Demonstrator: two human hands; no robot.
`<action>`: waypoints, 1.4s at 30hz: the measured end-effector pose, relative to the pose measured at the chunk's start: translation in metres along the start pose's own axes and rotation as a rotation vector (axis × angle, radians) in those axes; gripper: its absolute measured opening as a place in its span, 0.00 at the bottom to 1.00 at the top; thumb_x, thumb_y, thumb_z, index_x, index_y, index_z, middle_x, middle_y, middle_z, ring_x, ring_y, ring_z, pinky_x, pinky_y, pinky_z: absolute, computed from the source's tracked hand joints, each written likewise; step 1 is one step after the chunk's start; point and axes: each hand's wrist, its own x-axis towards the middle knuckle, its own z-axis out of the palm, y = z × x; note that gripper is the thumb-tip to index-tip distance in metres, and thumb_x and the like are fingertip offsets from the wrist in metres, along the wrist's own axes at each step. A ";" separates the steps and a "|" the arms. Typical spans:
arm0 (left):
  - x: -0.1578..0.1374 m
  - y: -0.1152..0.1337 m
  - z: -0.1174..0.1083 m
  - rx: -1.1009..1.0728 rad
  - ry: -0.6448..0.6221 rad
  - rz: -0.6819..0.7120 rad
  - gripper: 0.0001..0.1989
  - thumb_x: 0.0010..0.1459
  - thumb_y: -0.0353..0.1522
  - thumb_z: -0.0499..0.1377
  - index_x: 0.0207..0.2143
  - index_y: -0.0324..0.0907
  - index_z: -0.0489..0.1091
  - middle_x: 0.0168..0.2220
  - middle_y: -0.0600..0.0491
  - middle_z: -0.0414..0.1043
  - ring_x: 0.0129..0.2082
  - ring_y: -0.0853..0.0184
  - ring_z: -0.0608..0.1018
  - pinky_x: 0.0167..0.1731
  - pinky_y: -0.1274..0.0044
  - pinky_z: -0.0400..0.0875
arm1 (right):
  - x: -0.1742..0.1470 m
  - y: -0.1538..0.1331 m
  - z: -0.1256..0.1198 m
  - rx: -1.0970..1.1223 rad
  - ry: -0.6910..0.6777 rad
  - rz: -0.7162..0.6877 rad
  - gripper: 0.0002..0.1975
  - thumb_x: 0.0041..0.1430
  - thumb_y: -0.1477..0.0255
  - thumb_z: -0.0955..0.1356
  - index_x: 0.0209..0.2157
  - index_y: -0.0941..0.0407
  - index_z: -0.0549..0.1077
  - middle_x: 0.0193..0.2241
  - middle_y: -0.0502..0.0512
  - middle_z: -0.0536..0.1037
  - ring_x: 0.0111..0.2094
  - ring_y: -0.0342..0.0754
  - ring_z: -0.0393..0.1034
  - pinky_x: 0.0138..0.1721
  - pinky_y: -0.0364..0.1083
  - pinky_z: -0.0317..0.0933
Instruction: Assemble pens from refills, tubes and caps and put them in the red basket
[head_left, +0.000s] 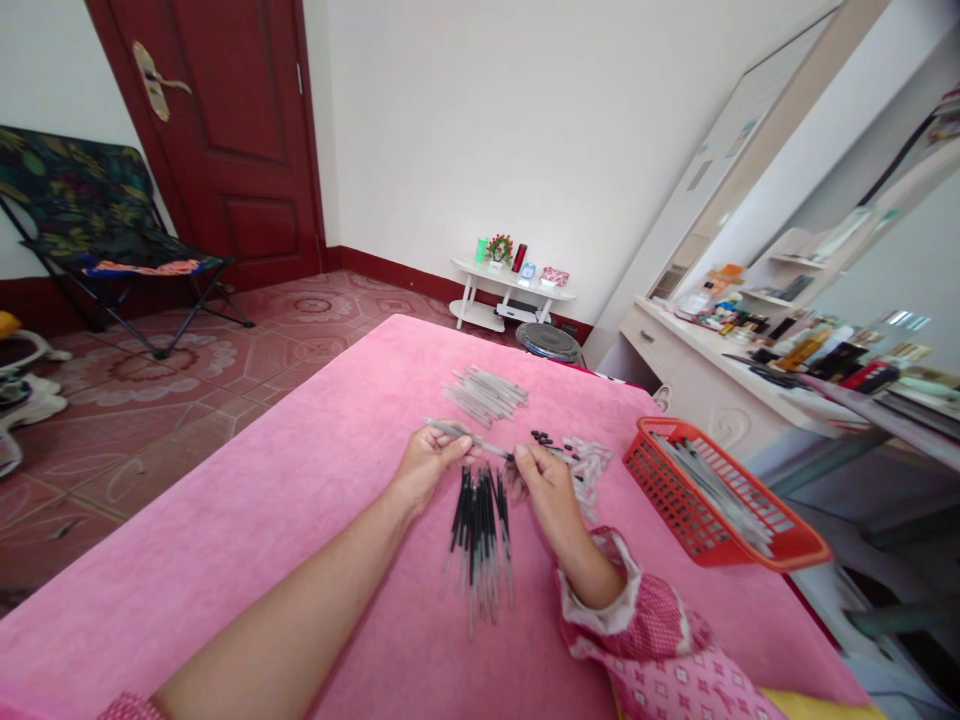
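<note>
Both hands are up over the middle of the pink table (pixel 262 520), working on one pen. The left hand (pixel 424 465) pinches a clear pen barrel (pixel 459 433) between thumb and fingers, held nearly level so the open end faces the other hand. The right hand (pixel 541 478) is closed around something thin right at that end of the barrel, looks like a refill going in, but it's too small to be sure.

Everything's laid out by type within easy reach: a fan of black ink refills (pixel 480 530) right below the hands, a pile of empty clear barrels (pixel 486 393) further back, and a little heap of caps and small black bits (pixel 577 458) just right of the right hand. A red plastic basket (pixel 780 545) sits at the table's right edge with what look like finished pens in it.

Room-wise: patterned tile floor, dark red door (pixel 225 130), a folding chair (pixel 97 215) on the left, and a cluttered white dresser (pixel 720 380) to the right.
</note>
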 end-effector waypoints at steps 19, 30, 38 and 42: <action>-0.002 0.001 -0.001 0.044 -0.023 -0.033 0.16 0.42 0.31 0.68 0.34 0.36 0.69 0.29 0.51 0.76 0.27 0.71 0.77 0.29 0.82 0.72 | 0.000 0.001 -0.005 -0.107 -0.042 0.008 0.13 0.55 0.62 0.64 0.26 0.57 0.66 0.18 0.47 0.69 0.18 0.40 0.64 0.20 0.39 0.57; -0.004 0.001 -0.003 0.078 -0.059 -0.061 0.16 0.44 0.29 0.67 0.36 0.37 0.68 0.31 0.53 0.75 0.28 0.73 0.77 0.31 0.82 0.73 | -0.004 -0.005 -0.006 -0.068 -0.151 0.052 0.16 0.55 0.61 0.64 0.23 0.58 0.67 0.18 0.48 0.70 0.17 0.39 0.65 0.19 0.38 0.56; -0.004 0.003 -0.004 0.100 -0.081 -0.060 0.16 0.46 0.32 0.65 0.39 0.40 0.69 0.35 0.52 0.73 0.31 0.70 0.76 0.32 0.78 0.73 | 0.006 0.002 -0.025 -0.115 -0.194 0.176 0.26 0.60 0.55 0.56 0.21 0.59 0.68 0.16 0.52 0.71 0.15 0.40 0.64 0.18 0.39 0.55; -0.003 0.008 -0.001 0.057 -0.115 -0.104 0.19 0.50 0.36 0.62 0.45 0.40 0.69 0.28 0.55 0.67 0.29 0.70 0.73 0.28 0.78 0.70 | 0.013 -0.006 -0.069 -0.690 0.082 0.101 0.10 0.52 0.66 0.66 0.26 0.58 0.74 0.25 0.53 0.76 0.26 0.43 0.69 0.26 0.40 0.55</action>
